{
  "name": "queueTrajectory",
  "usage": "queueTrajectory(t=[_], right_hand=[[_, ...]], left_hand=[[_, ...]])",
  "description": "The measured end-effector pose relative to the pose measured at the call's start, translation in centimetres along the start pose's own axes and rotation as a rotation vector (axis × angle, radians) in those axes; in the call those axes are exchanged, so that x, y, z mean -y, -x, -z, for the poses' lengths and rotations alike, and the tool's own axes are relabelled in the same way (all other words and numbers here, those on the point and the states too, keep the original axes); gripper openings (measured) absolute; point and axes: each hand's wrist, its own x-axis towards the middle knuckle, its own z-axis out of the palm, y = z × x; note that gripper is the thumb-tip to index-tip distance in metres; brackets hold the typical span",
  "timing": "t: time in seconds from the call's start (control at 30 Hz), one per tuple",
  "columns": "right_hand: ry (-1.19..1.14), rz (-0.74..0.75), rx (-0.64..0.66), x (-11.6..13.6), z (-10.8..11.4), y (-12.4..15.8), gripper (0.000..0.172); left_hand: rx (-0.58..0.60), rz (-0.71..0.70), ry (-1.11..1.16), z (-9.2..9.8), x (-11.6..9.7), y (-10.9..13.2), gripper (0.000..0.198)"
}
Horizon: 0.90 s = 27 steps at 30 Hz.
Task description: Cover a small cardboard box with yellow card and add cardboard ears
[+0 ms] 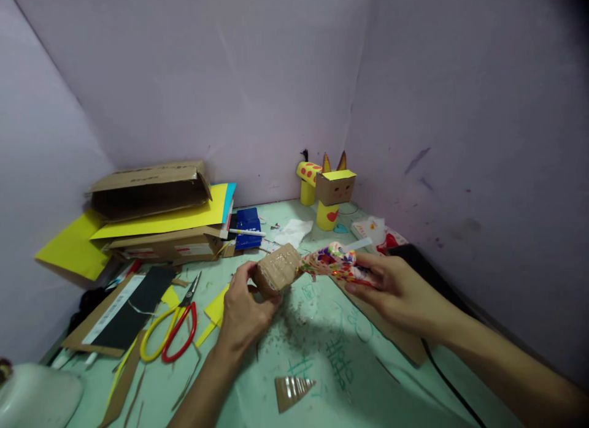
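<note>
My left hand grips a small brown cardboard box, its fingers round the left side and bottom edge. Shiny glue streaks cover the top of this box. My right hand is closed round a glue gun with a colourful patterned covering and a small red light. A whitish glue stick pokes out at its back, and the nozzle is at the box's right edge, whether touching I cannot tell. Below, a cardboard triangle with shiny strips on it lies on the green table.
Red-and-yellow-handled scissors lie left among cardboard scraps. Behind them are an open cardboard box and yellow sheets. A cardboard animal figure stands at the back near the wall. A black cord runs below my right forearm.
</note>
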Motion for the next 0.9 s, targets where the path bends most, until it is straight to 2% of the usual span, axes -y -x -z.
queueTrajectory(t=[0.1,0.33,0.47,0.53,0.6,0.7,0.8,0.9], right_hand=[[0.028,0.007,0.037,0.1,0.4,-0.1,0.019],[-0.118,-0.049,0.073,0.8,0.1,-0.1,0.024],[-0.133,-0.059,0.015,0.4,0.1,-0.5,0.021],[-0.209,-0.166,-0.053,-0.1,0.2,-1.1,0.020],[-0.318,-0.339,-0.115,-1.1,0.0,-1.9,0.014],[-0.505,-0.522,-0.199,-3.2,-1.9,-3.6,0.010],[-0.533,-0.545,-0.157,-5.2,-4.7,-5.5,0.010],[-0.474,-0.521,-0.111,-6.5,-6.6,-6.8,0.023]], left_hand=[[-0.005,0.023,0.028,0.1,0.0,-0.1,0.055],[-0.002,0.020,0.063,0.1,-0.5,0.0,0.054],[0.013,0.082,0.094,0.1,-0.3,-0.3,0.058],[0.058,0.127,0.148,0.0,0.2,-0.5,0.061],[0.113,0.176,0.197,-0.1,0.8,-0.8,0.063],[0.117,0.204,0.142,-0.2,1.4,-0.9,0.064],[0.106,0.172,0.024,-0.3,1.4,-0.9,0.064],[0.133,0.123,-0.021,0.4,1.1,-1.1,0.070]])
